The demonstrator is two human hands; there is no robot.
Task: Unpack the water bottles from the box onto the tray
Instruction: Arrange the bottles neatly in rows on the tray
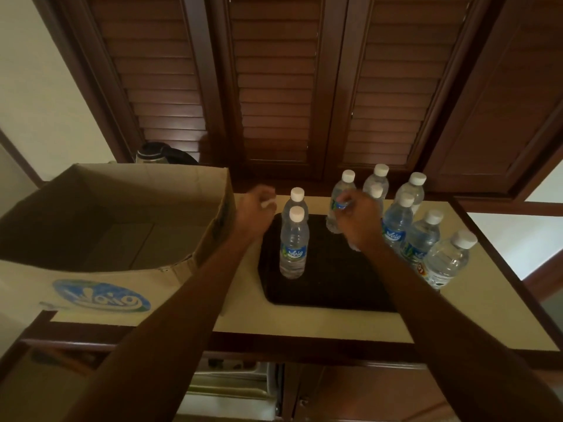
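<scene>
Open cardboard box [115,220] sits left, looks empty; clear white-capped water bottles [294,248] stand upright on and beside the dark tray [329,287].

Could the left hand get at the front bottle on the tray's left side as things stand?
Probably yes: the left hand sits just left of that front bottle, nothing between them, though it seems to hold a bottle cap already.

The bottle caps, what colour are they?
White, on every bottle cap visible in the head view.

Bare tray [329,287] centre, apparently clear, between flanking bottles [293,245].
</scene>
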